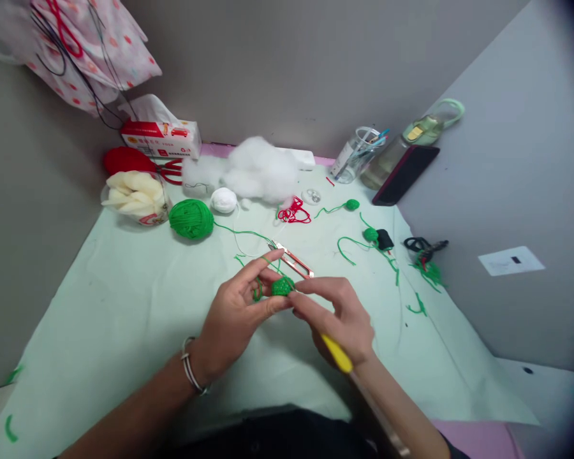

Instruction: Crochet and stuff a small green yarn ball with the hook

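My left hand (236,312) pinches a small green crocheted piece (282,286) between thumb and fingers, with green yarn looped over the index finger. My right hand (342,319) meets it from the right and holds a crochet hook with a yellow handle (337,354), its tip at the piece. The yarn runs back to a green yarn ball (191,218) at the left. Thread snips (294,260) lie just behind my hands on the pale green cloth (124,299).
White stuffing (256,169), a small white ball (224,199), red yarn (294,212), small green crocheted bits (370,234) and yarn scraps lie farther back. A tissue box (162,139), a cup of white pieces (136,199), a jar of pens (356,155), a bottle (421,134) and a phone (404,173) line the wall.
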